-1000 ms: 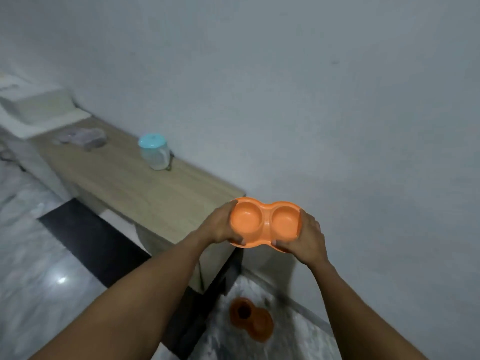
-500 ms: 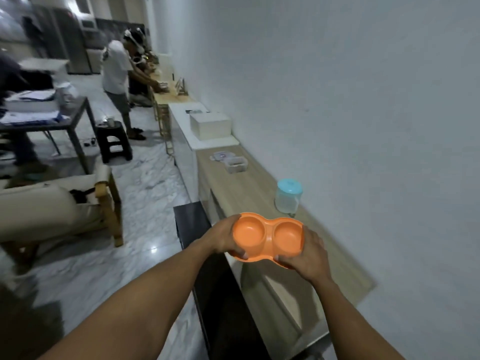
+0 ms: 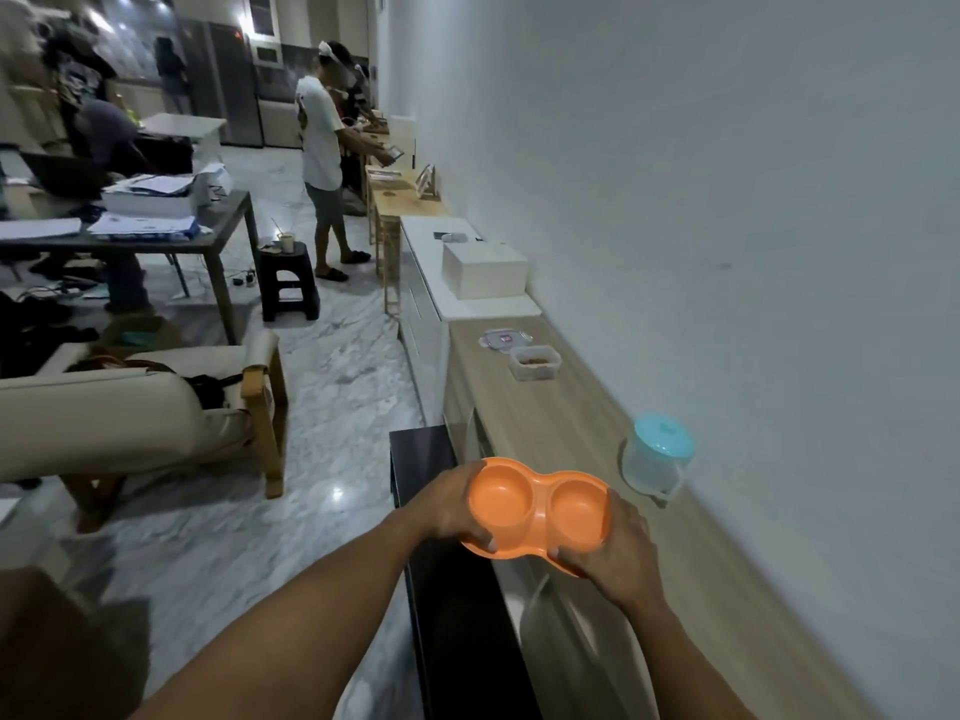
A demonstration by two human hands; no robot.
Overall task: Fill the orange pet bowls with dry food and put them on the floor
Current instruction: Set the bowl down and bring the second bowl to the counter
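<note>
You hold the orange double bowl [image 3: 537, 506] in the air with both hands, over the front edge of the long wooden tabletop [image 3: 571, 407].

- Left hand [image 3: 447, 504]: grips the bowl's left end, thumb pressed on the near rim. The other fingers are hidden behind the bowl.
- Right hand [image 3: 618, 548]: grips the right end the same way, thumb on the near rim.
- Bowl: both wells face up and look empty. It is tilted slightly towards you.
- Teal-lidded clear jar [image 3: 657, 457]: upright on the tabletop near the wall, just beyond the bowl's right end.
- Open clear container [image 3: 535, 362]: farther along the tabletop, with brown contents. Its loose lid [image 3: 506, 338] lies flat just beyond it.
- Marble floor [image 3: 332, 387]: to your left.
</note>
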